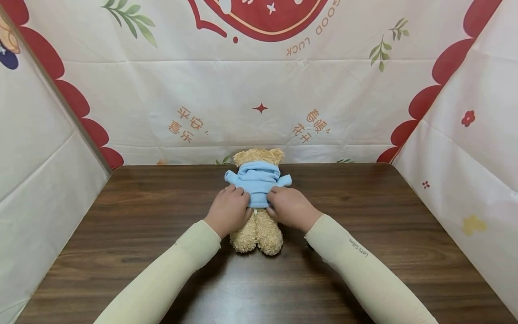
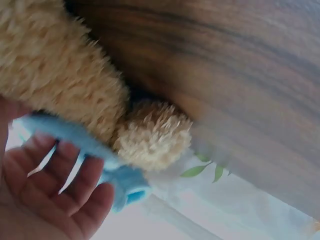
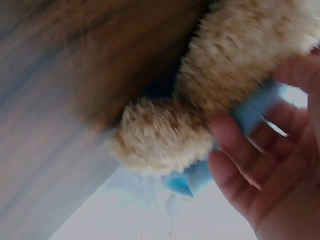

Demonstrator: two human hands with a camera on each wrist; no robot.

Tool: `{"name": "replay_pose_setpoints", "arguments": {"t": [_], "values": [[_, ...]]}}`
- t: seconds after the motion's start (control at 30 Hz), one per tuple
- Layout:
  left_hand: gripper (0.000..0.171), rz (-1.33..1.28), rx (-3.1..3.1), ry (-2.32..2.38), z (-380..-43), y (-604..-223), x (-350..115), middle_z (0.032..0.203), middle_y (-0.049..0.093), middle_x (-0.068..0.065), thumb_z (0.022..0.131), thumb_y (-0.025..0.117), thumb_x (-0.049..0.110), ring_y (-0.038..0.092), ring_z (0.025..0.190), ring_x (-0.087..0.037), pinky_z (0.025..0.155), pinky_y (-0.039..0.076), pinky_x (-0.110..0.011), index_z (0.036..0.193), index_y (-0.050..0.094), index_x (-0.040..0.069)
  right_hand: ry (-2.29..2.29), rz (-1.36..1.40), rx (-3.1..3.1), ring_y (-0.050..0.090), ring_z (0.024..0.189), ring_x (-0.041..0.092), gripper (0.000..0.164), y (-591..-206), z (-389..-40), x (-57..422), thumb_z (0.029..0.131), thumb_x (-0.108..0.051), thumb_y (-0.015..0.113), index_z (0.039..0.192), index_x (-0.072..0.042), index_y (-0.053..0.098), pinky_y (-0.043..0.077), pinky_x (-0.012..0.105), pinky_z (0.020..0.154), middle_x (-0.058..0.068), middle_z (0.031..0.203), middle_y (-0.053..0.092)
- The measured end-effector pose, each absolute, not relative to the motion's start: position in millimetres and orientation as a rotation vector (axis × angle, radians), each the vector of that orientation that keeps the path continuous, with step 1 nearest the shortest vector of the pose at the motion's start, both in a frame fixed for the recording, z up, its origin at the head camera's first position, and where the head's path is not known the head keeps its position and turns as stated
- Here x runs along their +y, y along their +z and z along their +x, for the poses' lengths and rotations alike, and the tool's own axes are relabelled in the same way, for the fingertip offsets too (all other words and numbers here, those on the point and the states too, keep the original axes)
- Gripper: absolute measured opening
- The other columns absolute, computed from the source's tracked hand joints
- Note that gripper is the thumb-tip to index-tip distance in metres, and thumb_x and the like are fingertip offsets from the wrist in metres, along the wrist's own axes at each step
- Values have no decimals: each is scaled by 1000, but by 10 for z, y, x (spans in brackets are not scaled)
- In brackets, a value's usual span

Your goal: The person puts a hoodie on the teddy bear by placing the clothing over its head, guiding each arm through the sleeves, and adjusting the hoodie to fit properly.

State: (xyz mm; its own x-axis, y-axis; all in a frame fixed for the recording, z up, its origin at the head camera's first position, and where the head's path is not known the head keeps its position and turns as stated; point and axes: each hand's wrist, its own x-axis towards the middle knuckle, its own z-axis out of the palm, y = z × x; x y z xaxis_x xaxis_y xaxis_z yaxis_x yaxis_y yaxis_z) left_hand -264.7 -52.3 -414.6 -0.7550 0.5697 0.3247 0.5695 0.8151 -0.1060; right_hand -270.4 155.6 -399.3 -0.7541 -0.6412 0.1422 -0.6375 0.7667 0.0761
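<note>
A tan plush teddy bear (image 1: 256,231) lies on the table with its head away from me and its legs toward me. A light blue hooded sweater (image 1: 259,182) covers its upper body, the neck part bunched up below the ears. Its sleeves stick out to both sides; the left wrist view shows a hollow sleeve end (image 2: 136,195) beside a furry paw (image 2: 155,137). At the sweater's lower left edge, my left hand (image 1: 229,209) pinches the hem between thumb and curled fingers. My right hand (image 1: 292,208) pinches the hem on the other side.
Under the bear is a dark brown wooden table (image 1: 162,198). A white printed cloth (image 1: 243,85) hangs behind its far edge, and similar cloth walls (image 1: 457,180) stand at both sides. Pale sleeves (image 1: 162,279) cover both forearms.
</note>
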Motion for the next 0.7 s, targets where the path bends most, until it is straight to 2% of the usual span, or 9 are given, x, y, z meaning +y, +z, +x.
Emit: {"name": "replay_pose_setpoints", "arguments": {"t": [0.13,0.23,0.33,0.4,0.47,0.57,0.7], "values": [[28,-904,-2709,-40,-2555,-4060,-568,93,62,-8,96,63,35,60,94,-29,91,49,-44,94,67,7,43,1178,-2773,58,89,22,17,-3955,-2605,1712,95,-25,66,97,-9,69,50,39,75,9,105,59],[25,-938,-2638,-70,-2521,-4035,-575,92,60,-8,94,64,32,59,92,-29,82,51,-44,90,66,7,94,1238,-2760,56,102,24,28,-3963,-2562,1827,95,-22,66,118,-7,71,48,40,84,13,120,56],[20,-954,-2550,-133,-2534,-4010,-546,93,57,-7,94,64,28,56,85,-25,71,51,-39,89,65,9,178,1246,-2819,52,90,19,38,-3968,-2558,1899,96,-21,65,132,-10,65,46,35,78,9,114,52],[19,-947,-2538,-194,-2563,-3988,-511,97,57,-8,95,63,28,54,80,-23,64,48,-36,94,64,10,269,1248,-2871,47,81,15,42,-3956,-2570,1925,96,-21,65,137,-12,61,43,32,72,6,108,48],[20,-923,-2568,-213,-2590,-3963,-479,102,55,-8,97,61,31,53,75,-21,60,47,-34,100,63,11,390,1247,-2904,45,76,12,44,-3934,-2591,1948,98,-22,63,140,-13,58,42,30,69,4,106,48],[23,-893,-2624,-205,-2632,-3945,-446,107,53,-9,99,59,34,52,73,-21,56,46,-34,107,62,12,607,1152,-2872,52,82,11,38,-3901,-2648,2002,98,-20,63,135,-10,63,46,32,73,4,109,55],[20,-882,-2645,-210,-2650,-3930,-444,104,53,-9,100,58,33,51,72,-22,54,46,-34,102,61,14,861,744,-2799,60,91,19,28,-3903,-2764,2099,100,-19,58,124,-7,67,51,40,78,8,113,62]]}}
